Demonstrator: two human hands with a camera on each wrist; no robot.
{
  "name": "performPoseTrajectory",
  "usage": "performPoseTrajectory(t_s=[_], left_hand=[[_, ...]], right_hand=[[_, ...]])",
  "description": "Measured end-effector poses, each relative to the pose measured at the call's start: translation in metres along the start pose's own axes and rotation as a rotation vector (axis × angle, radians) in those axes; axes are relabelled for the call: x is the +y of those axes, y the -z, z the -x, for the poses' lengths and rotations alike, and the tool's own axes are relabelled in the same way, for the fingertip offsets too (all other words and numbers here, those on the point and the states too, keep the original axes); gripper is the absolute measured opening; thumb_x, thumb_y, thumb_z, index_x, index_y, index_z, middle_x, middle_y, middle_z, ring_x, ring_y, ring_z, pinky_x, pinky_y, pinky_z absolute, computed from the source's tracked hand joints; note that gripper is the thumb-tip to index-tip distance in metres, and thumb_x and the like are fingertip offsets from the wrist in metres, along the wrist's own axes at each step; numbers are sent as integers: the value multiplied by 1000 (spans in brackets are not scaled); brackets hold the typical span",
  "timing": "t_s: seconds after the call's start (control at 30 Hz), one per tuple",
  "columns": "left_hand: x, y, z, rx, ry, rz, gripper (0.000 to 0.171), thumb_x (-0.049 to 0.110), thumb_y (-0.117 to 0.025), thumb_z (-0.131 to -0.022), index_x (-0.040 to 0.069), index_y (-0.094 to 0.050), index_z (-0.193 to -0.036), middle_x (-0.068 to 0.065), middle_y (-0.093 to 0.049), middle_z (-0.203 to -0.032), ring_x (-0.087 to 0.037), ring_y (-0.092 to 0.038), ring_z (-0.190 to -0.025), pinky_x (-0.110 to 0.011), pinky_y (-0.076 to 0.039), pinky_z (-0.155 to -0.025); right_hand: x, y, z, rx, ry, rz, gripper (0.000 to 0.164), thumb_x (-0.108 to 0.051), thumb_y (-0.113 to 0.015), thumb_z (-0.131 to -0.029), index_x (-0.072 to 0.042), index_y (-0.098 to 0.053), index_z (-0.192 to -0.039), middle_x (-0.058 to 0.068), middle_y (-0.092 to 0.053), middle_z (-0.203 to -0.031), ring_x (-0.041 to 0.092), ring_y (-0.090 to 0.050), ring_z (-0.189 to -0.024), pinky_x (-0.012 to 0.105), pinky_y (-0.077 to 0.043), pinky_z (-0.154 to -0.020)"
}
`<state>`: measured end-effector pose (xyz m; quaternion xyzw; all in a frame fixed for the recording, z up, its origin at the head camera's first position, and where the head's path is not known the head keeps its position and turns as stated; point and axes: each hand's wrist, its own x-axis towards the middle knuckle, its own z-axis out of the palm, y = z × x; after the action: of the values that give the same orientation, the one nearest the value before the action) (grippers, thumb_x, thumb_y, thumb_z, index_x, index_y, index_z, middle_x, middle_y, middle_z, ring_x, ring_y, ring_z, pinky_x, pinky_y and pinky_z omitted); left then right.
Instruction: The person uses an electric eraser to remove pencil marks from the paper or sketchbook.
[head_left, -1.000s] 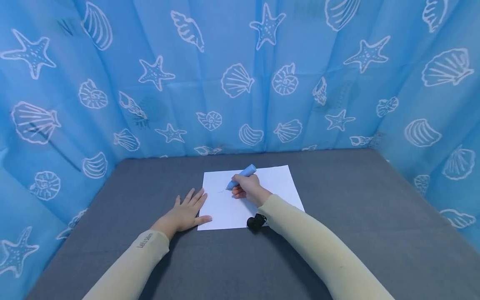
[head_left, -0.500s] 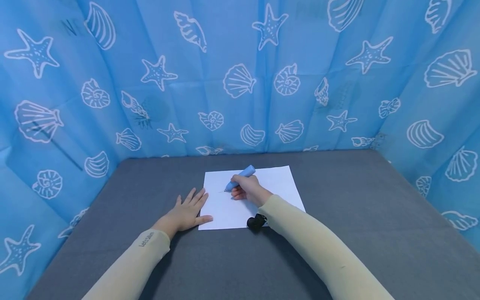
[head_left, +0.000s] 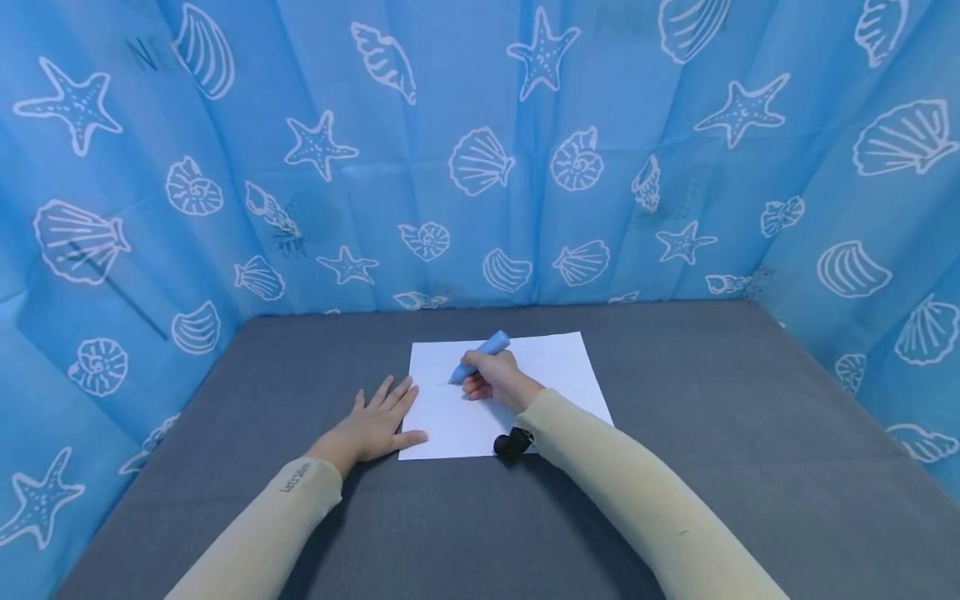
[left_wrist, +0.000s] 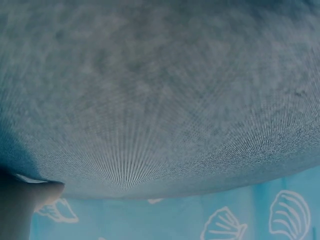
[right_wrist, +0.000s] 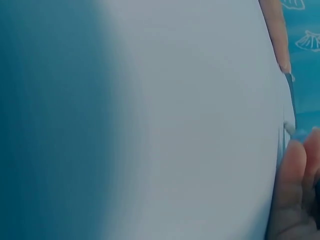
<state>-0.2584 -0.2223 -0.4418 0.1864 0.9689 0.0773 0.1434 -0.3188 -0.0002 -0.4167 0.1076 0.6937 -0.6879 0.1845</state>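
Note:
A thick light-blue pen is gripped in my right hand, tilted with its tip down at the white paper. Close to the tip, a short faint line shows on the sheet. My left hand lies flat with fingers spread, the fingertips and thumb over the paper's left edge. In the right wrist view, the curled fingers sit at the right border with the pen's tip just above them. The left wrist view catches only part of the left hand at the lower left corner.
The sheet lies on a grey cloth-covered table. A blue curtain printed with white shells and starfish hangs behind and at both sides. A small black device is at my right wrist, over the paper's near edge.
Over the last second the pen tip has shifted slightly left and toward me on the paper. The left hand stays in place on the sheet. The head view has turned slightly.

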Motion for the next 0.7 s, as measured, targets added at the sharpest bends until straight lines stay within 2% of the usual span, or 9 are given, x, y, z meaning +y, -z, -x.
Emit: performPoseTrajectory(t_s=[0.33,0.7], left_hand=[[5,5,4,-19,8,-9,94,73,-37,-90,12,-11,-157,-8,-3,-163,-37,5,-147,-68,2,-108],[4,5,5,-1,0,-3,96,75,-37,-90,10,-13,-157,-10,-5,-163,-38,4,-147,-69,2,-108]], right_hand=[[0,0,2,-22,-3,9,19,-16,-61,-91,3,-61,-88,7,-59,-61,12,-58,-47,24,-53,-50],[0,-1,0,-29,2,14,20,-17,-62,-92,2,-61,-86,6,-59,-59,11,-58,-46,24,-52,-49]])
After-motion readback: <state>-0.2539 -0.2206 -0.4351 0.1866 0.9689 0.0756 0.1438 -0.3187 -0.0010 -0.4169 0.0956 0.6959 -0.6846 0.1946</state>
